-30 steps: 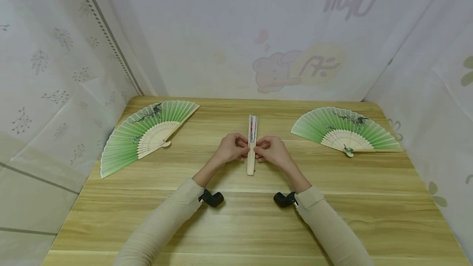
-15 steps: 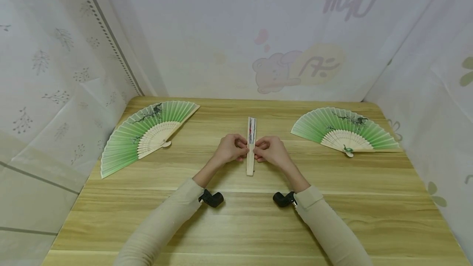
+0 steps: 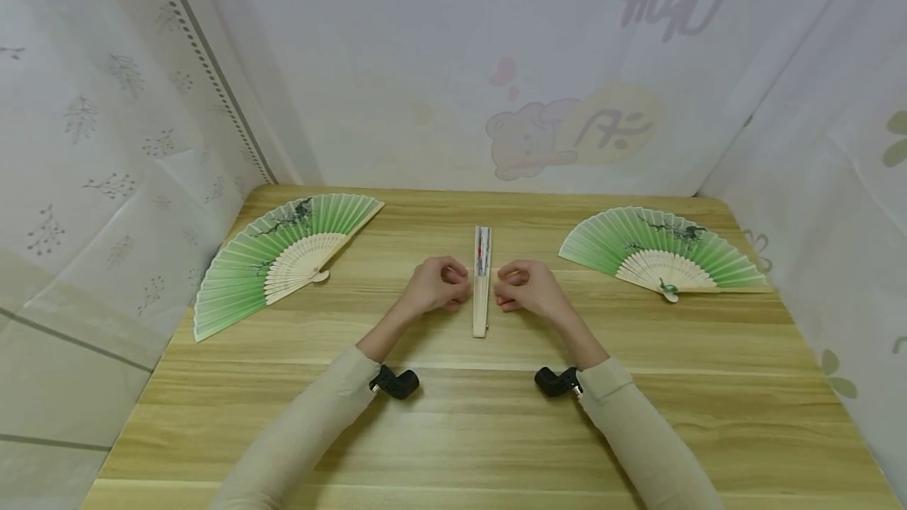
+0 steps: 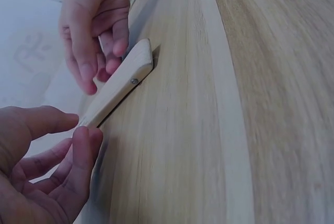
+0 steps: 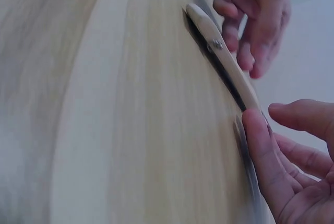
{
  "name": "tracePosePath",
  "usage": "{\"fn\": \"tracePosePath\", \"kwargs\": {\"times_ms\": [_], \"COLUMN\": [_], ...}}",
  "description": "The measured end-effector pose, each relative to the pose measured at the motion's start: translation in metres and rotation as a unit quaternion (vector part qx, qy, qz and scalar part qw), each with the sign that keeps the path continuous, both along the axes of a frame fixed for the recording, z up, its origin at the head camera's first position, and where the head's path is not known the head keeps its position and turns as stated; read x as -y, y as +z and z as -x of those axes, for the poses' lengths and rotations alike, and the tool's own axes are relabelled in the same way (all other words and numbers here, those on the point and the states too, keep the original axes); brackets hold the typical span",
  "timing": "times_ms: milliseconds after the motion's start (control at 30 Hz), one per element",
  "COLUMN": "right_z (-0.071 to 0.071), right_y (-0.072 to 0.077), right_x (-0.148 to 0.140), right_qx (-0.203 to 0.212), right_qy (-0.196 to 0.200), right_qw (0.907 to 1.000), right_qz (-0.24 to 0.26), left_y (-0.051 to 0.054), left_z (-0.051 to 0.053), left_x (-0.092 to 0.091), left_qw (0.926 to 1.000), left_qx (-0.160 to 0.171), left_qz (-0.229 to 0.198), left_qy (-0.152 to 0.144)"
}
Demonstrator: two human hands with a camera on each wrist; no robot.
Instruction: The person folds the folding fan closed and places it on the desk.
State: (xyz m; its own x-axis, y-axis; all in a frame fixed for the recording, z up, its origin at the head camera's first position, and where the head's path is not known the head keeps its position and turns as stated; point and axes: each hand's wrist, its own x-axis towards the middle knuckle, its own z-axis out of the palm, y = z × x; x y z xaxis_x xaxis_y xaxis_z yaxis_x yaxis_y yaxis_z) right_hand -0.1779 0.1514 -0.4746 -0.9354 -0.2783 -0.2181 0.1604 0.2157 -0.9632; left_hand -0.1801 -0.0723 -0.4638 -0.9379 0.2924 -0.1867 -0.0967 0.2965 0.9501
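Note:
A folded fan (image 3: 481,290) with pale wooden ribs and a strip of printed cloth lies upright in the head view, on the middle of the table. Just left of it is my left hand (image 3: 435,285), fingers loosely bent, with a narrow gap to the fan. On the other side my right hand (image 3: 530,288) stays a little apart from it in the same pose. In the left wrist view the rivet end of the fan (image 4: 119,84) shows between both hands; the right wrist view also shows the fan (image 5: 229,59), its metal rivet facing that camera.
A spread green fan (image 3: 283,258) lies at the table's left back, its handle towards the middle. Another spread green fan (image 3: 662,250) lies at the right back. Printed curtains (image 3: 397,61) hang behind and beside the wooden table (image 3: 482,431).
Both hands have let go of the folded fan and moved slightly outwards, left and right. The fan has shifted slightly towards me; the two green fans have stayed put.

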Motion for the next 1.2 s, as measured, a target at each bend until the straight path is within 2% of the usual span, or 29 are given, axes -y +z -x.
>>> {"fn": "tracePosePath", "kwargs": {"times_ms": [233,600,767,933,1200], "right_z": [0.002,0.002,0.006,0.013,0.028], "right_y": [0.001,0.007,0.006,0.007,0.015], "right_x": [-0.016,-0.029,-0.03,-0.025,0.0], "right_qx": [0.005,-0.006,-0.006,-0.003,0.008], "right_qy": [0.008,0.023,0.026,0.033,0.055], "right_qw": [0.9993,0.998,0.9971,0.9954,0.9911], "right_qz": [0.035,0.059,0.071,0.09,0.121], "left_y": [-0.002,-0.004,-0.005,-0.006,-0.004], "left_z": [0.001,0.003,0.003,0.002,-0.003], "left_x": [0.01,0.021,0.03,0.045,0.084], "left_qw": [0.9994,0.9961,0.9959,0.9967,0.9953], "left_qx": [-0.007,-0.015,-0.019,-0.025,-0.046], "left_qz": [-0.02,-0.06,-0.07,-0.073,-0.085], "left_qy": [-0.029,-0.063,-0.053,-0.025,0.013]}}
